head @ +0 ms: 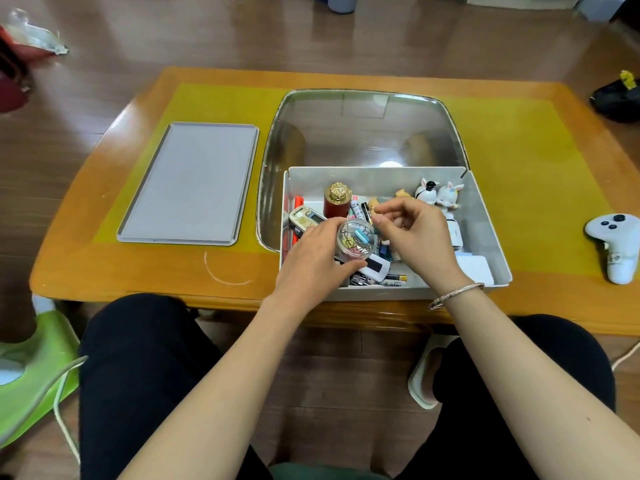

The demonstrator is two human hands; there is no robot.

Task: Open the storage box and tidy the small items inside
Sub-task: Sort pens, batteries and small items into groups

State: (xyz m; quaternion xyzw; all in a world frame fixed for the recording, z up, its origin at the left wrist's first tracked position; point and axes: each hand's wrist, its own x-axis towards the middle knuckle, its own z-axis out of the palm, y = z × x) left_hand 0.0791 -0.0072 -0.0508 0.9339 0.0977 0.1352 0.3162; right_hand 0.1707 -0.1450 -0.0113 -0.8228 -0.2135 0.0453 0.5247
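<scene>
The white storage box [485,216] stands open on the table, its clear lid [363,129] tilted up behind it. Inside lie many small items: a red bottle with a gold cap [336,202], white rabbit figurines [440,194], batteries [394,280], a white card [476,268]. My left hand [311,261] grips a small round clear jar of paper clips [356,240] over the box. My right hand [419,230] hovers beside the jar, its thumb and forefinger pinched together above it; whether they hold something tiny I cannot tell.
A grey flat tray [190,183] lies on the yellow mat [526,161] to the left of the box. A white game controller [616,247] rests at the table's right edge. My knees are under the table's front edge; a green stool [31,375] stands at the left.
</scene>
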